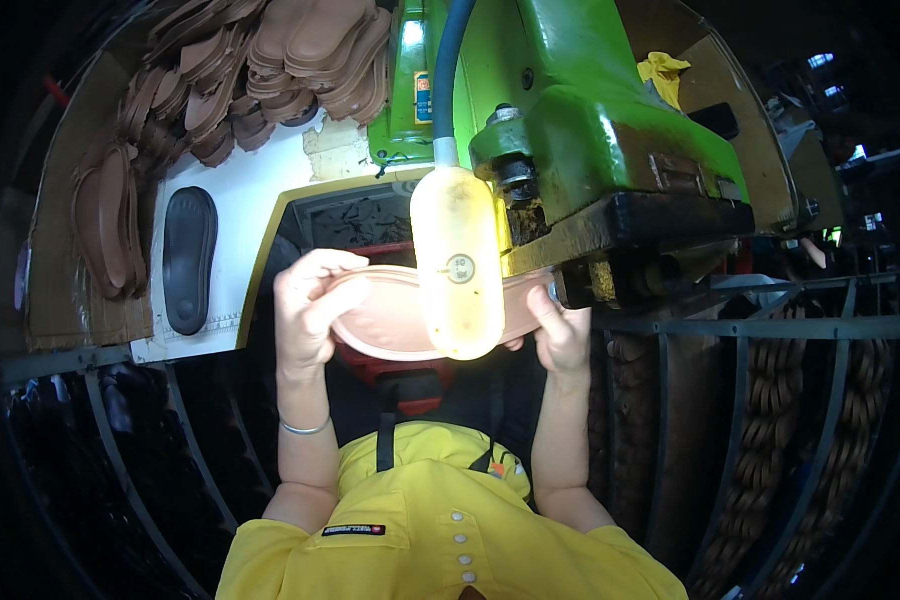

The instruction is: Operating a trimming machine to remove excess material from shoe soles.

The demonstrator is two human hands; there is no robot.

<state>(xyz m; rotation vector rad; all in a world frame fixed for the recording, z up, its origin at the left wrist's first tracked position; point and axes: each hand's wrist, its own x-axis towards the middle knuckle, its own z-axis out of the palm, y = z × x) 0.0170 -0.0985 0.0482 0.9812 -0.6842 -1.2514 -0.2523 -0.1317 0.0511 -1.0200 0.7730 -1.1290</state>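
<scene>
Between my two hands lies a pinkish-brown shoe sole [385,310], held level beneath a lit lamp [457,270] that hides its middle. My left hand [310,300] grips the broad left end, thumb on top. At the other end, my right hand [562,325] pinches the edge with the thumb on the upper face. That right end sits close against the metal working head [575,285] of a green machine [610,120]; whether they touch I cannot tell.
Stacks of brown soles [320,50] fill the cardboard-lined table at the back left. A dark sole [190,260] lies on a white board [230,240]. Metal racks with hanging brown soles [760,430] stand at the right. A yellow cloth [664,75] lies behind the machine.
</scene>
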